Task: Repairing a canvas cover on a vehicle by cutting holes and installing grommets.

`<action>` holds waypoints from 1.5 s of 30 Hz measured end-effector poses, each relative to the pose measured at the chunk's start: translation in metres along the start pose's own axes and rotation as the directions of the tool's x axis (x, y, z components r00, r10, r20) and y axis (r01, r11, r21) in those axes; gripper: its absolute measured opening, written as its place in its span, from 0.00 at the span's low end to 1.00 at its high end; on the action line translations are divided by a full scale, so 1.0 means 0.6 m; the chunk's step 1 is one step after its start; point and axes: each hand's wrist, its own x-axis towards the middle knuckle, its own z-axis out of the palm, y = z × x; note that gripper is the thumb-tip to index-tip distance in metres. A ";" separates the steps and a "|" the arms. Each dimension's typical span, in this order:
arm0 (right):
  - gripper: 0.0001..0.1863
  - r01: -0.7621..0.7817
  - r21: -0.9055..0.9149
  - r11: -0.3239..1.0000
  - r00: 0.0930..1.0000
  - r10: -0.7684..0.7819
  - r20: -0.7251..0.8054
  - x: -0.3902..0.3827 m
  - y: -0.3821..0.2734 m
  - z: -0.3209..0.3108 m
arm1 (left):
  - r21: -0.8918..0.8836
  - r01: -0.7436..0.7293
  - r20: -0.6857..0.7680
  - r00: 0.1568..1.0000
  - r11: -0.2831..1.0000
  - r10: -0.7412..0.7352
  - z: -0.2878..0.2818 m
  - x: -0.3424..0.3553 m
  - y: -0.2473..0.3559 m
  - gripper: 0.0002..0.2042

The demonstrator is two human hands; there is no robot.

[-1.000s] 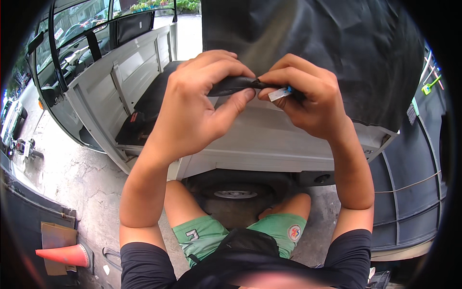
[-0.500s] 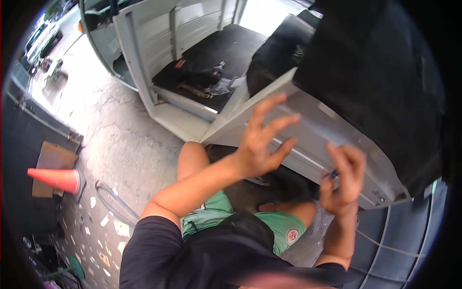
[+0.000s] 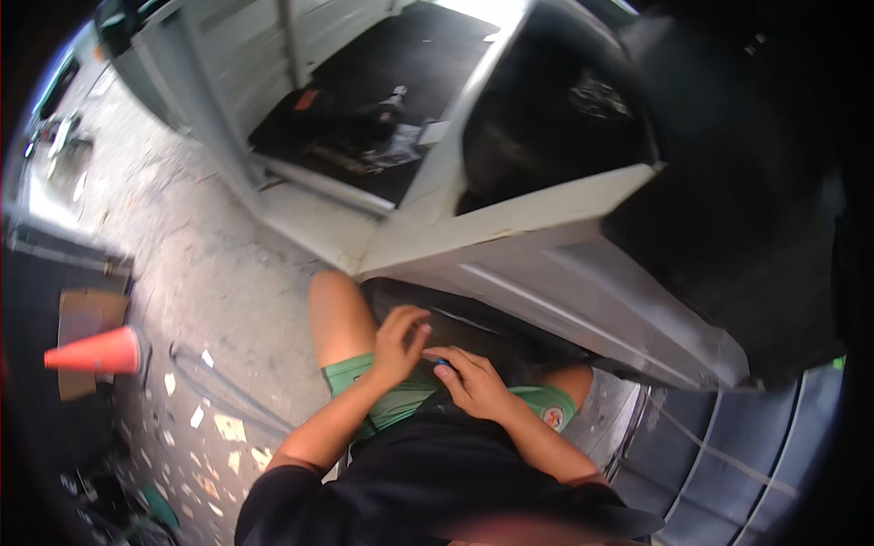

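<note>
Both hands are close together above my lap. My right hand [image 3: 473, 387] is closed in a pinch on a small blue object [image 3: 442, 362]; only a bit of it shows, too little to name its kind. Just left of it, my left hand [image 3: 396, 348] has bent fingers held apart, with nothing visible between them. The fingertips of the two hands nearly meet. Beyond them rises the pale grey side panel [image 3: 564, 273] of a vehicle body, which neither hand touches.
Inside the vehicle, a dark floor mat [image 3: 401, 64] bears a dark power tool [image 3: 387, 114] and a clear plastic bag [image 3: 398, 150]. A black seat [image 3: 546, 118] stands to its right. An orange traffic cone [image 3: 96, 352] lies at left by cardboard [image 3: 86, 314]; paper scraps litter the ground.
Both hands have come down and inward from the side panel to above my lap. The small blue object has stayed in my right hand. The view has shifted.
</note>
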 end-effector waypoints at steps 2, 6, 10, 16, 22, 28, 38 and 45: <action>0.15 -0.050 -0.040 0.998 0.995 0.046 -0.091 0.033 -0.019 -0.034 | 0.145 -0.203 -0.229 0.945 0.969 0.232 -0.014 0.077 0.036 0.13; 0.13 0.102 0.004 0.995 0.936 -0.095 -0.339 0.042 -0.042 -0.085 | 0.451 -0.658 -0.259 0.550 0.603 0.794 -0.062 0.180 0.200 0.16; 0.10 0.323 -0.113 0.940 0.800 -0.334 -0.498 0.016 -0.066 -0.137 | 0.499 -0.859 0.013 0.140 0.115 0.990 -0.057 0.238 0.383 0.18; 0.09 0.392 -0.232 0.890 0.695 -0.452 -0.559 -0.022 -0.131 -0.197 | 0.328 -0.943 0.119 0.103 0.058 0.988 -0.015 0.314 0.472 0.19; 0.10 0.356 -0.447 0.821 0.530 -0.571 -0.627 -0.021 -0.181 -0.247 | 0.348 -0.938 0.197 0.069 -0.004 0.978 -0.046 0.314 0.494 0.25; 0.18 0.197 -0.755 0.626 0.419 -0.750 -0.512 -0.011 -0.272 -0.299 | 0.248 -0.963 0.130 0.139 0.104 0.982 -0.056 0.263 0.529 0.19; 0.14 0.116 -0.897 0.426 0.507 -0.802 -0.315 -0.017 -0.368 -0.356 | 0.067 -0.967 0.196 0.253 0.245 0.947 -0.085 0.223 0.608 0.10; 0.10 0.114 -0.721 0.684 0.648 -0.601 -0.467 0.031 -0.368 -0.405 | 0.126 -0.856 -0.450 0.401 0.501 0.798 -0.022 0.247 0.575 0.22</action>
